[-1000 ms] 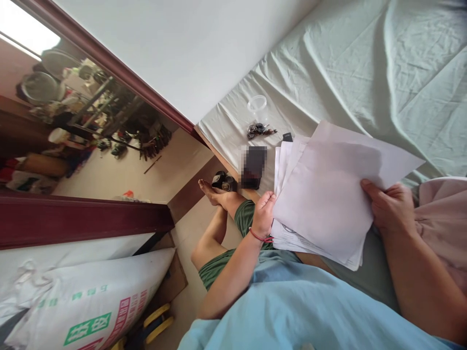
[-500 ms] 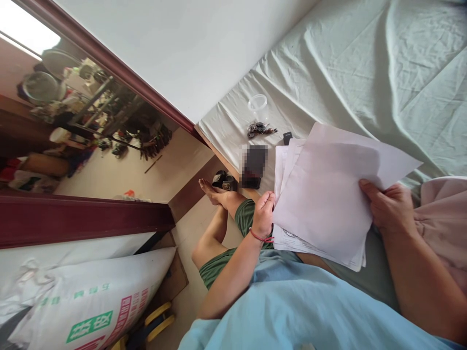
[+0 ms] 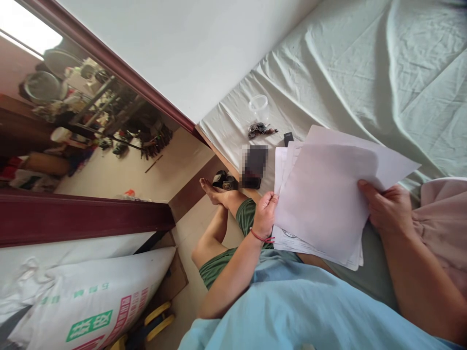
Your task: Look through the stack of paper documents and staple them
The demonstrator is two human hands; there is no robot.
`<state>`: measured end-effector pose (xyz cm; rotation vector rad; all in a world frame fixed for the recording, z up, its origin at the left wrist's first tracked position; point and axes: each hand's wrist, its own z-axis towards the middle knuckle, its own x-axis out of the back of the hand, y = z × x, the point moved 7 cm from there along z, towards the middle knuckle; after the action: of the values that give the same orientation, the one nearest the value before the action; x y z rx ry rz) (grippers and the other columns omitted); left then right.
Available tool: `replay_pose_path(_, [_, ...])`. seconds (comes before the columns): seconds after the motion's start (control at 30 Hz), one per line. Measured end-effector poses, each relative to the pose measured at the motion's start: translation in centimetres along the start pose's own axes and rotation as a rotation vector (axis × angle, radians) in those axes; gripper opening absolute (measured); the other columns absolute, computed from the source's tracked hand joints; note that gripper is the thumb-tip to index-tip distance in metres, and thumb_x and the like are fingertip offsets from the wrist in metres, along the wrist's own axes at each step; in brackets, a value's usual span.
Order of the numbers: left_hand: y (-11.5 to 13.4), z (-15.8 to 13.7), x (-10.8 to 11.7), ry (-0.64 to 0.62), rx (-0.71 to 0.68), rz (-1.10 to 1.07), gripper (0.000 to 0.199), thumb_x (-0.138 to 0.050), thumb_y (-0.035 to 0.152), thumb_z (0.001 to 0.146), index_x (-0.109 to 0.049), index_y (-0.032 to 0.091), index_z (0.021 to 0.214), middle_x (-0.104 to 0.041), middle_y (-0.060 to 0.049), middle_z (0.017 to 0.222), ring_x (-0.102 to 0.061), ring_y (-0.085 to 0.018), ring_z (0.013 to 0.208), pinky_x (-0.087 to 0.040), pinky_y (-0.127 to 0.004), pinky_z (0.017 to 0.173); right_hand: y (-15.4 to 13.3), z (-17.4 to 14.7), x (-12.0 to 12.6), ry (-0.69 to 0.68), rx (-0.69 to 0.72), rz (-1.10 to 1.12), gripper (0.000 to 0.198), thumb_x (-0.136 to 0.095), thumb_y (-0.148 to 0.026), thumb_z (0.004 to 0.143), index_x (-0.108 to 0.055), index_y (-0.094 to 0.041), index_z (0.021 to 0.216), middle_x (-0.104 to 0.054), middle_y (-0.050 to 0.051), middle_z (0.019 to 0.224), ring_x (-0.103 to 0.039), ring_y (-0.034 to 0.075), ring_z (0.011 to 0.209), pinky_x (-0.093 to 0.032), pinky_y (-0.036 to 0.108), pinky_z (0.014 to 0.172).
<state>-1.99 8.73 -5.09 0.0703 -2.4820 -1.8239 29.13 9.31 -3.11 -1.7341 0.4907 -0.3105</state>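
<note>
A loose stack of paper sheets [image 3: 324, 194] lies across my lap and the bed edge, a blank side facing up on top. My left hand [image 3: 265, 213], with a red string at the wrist, pinches the left edge of the papers. On the opposite side my right hand [image 3: 390, 206] grips the right edge, thumb on top and fingers underneath. Lower sheets stick out at the left and bottom, and some printing shows on them. How many sheets each hand holds is hidden.
On the bed sheet [image 3: 350, 82] are a clear plastic cup [image 3: 258, 107], a bunch of keys [image 3: 260, 130], a small black object [image 3: 288, 138] and a blurred dark item [image 3: 255, 165]. Pink cloth [image 3: 443, 209] lies at right. A white sack [image 3: 98, 296] stands at lower left.
The top sheets have tilted and shifted very slightly, with their upper edge a little lower. Both hands keep their hold on the papers.
</note>
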Motion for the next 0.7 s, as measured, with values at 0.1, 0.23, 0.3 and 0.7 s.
replay_pose_path(0.1, [-0.1,0.1,-0.2,0.000,0.037,-0.070,0.033,-0.069,0.049,0.083,-0.058,0.018,0.081,-0.050,0.004,0.072,-0.041,-0.010,0.068,-0.036,-0.023,0.066,0.5,0.3,0.6,0.036,0.028,0.032,0.029,-0.085,-0.034,0.064,-0.074,-0.015,0.082,-0.071,0.000,0.076,-0.059,0.011,0.062,-0.049,0.024,0.059])
replay_pose_path(0.23, [-0.1,0.1,-0.4,0.001,0.083,-0.143,0.035,-0.072,0.049,0.080,-0.057,0.018,0.079,-0.049,0.005,0.069,-0.040,-0.009,0.064,-0.034,-0.022,0.062,0.8,0.6,1.2,0.055,0.077,-0.045,0.027,-0.084,-0.036,0.067,-0.073,-0.016,0.081,-0.069,-0.002,0.073,-0.056,0.010,0.060,-0.046,0.023,0.056])
replay_pose_path(0.3, [-0.1,0.1,-0.4,0.005,0.101,-0.155,0.037,-0.073,0.050,0.078,-0.057,0.017,0.079,-0.051,0.005,0.069,-0.041,-0.009,0.064,-0.034,-0.023,0.061,0.9,0.6,1.2,0.045,0.075,-0.086,0.027,-0.084,-0.037,0.068,-0.074,-0.016,0.082,-0.070,-0.002,0.074,-0.056,0.010,0.061,-0.045,0.023,0.056])
replay_pose_path(0.7, [-0.1,0.0,-0.2,0.009,0.095,-0.162,0.038,-0.075,0.050,0.077,-0.058,0.017,0.081,-0.052,0.004,0.070,-0.043,-0.009,0.065,-0.036,-0.022,0.063,0.3,0.8,1.5,0.107,0.133,-0.053,0.022,-0.082,-0.033,0.068,-0.074,-0.015,0.079,-0.070,-0.001,0.076,-0.056,0.009,0.061,-0.045,0.021,0.055])
